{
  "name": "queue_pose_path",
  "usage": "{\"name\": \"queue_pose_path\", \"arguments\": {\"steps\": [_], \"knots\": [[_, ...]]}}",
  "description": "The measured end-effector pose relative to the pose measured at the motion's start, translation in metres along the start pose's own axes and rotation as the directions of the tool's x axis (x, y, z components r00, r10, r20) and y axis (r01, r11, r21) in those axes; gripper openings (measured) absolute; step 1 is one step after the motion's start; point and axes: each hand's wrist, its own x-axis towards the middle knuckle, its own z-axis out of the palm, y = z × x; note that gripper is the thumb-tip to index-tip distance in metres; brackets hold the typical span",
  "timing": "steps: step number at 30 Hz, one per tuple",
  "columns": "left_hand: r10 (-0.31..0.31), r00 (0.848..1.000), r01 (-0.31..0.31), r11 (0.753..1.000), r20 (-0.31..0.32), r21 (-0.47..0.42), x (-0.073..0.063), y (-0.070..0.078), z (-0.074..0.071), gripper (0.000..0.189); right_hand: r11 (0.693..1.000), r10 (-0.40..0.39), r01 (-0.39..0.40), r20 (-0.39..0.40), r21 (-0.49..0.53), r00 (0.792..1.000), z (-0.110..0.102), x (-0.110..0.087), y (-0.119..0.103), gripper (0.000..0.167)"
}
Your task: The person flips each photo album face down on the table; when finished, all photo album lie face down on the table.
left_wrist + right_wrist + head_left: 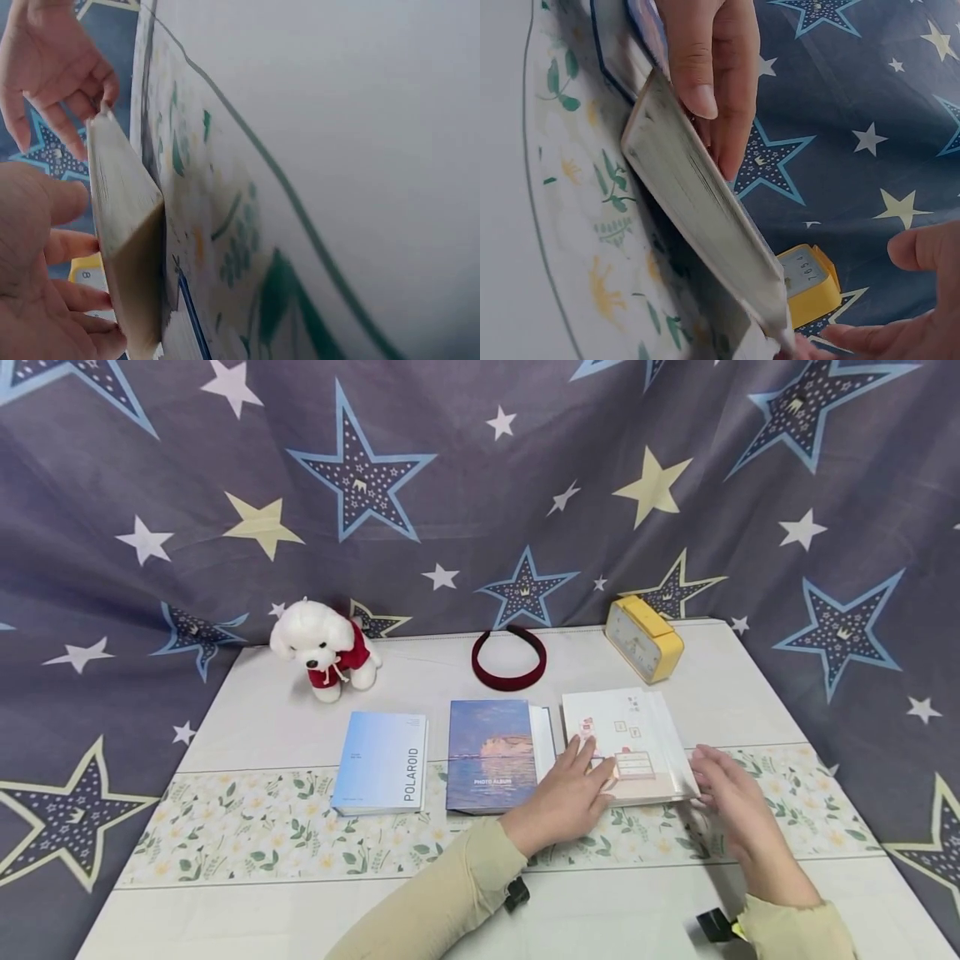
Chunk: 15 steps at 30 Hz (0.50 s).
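Note:
A thick white photo album (643, 718) with small printed drawings on its cover lies at the right of a row of three. My left hand (562, 793) rests on its lower left part, fingers spread over the cover. At the album's right edge is my right hand (735, 802), its fingertips touching that edge. In the right wrist view the right thumb (915, 250) stands apart from the album. The page block (697, 180) shows along the near side. Just left lies a blue photo album (491, 752) with a seascape cover, partly overlapped by my left hand.
A light blue Polaroid album (381, 760) lies at the left of the row. Behind stand a white plush dog (315, 639) in red, a dark red headband (510, 681) and a yellow clock (648, 639). A starry curtain (450, 460) hangs behind the table.

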Motion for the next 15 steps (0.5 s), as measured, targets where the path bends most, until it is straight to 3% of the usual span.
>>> {"name": "queue_pose_path", "arguments": {"steps": [7, 12, 15], "knots": [[-0.043, 0.998, 0.052, 0.983, 0.055, -0.175, 0.000, 0.002, -0.003, 0.063, 0.999, -0.007, 0.007, 0.001, 0.037, 1.000, 0.001, -0.015, -0.026, 0.075], [-0.054, 0.995, 0.079, 0.941, 0.084, -0.329, 0.000, 0.003, -0.003, 0.067, 0.995, -0.030, 0.026, 0.046, 0.097, 0.998, 0.002, -0.019, -0.033, 0.074], [-0.061, 0.995, 0.090, 0.910, 0.083, -0.406, 0.001, 0.003, -0.002, 0.068, 0.992, -0.089, 0.081, 0.084, 0.097, 0.992, 0.005, -0.021, -0.037, 0.071]]}}
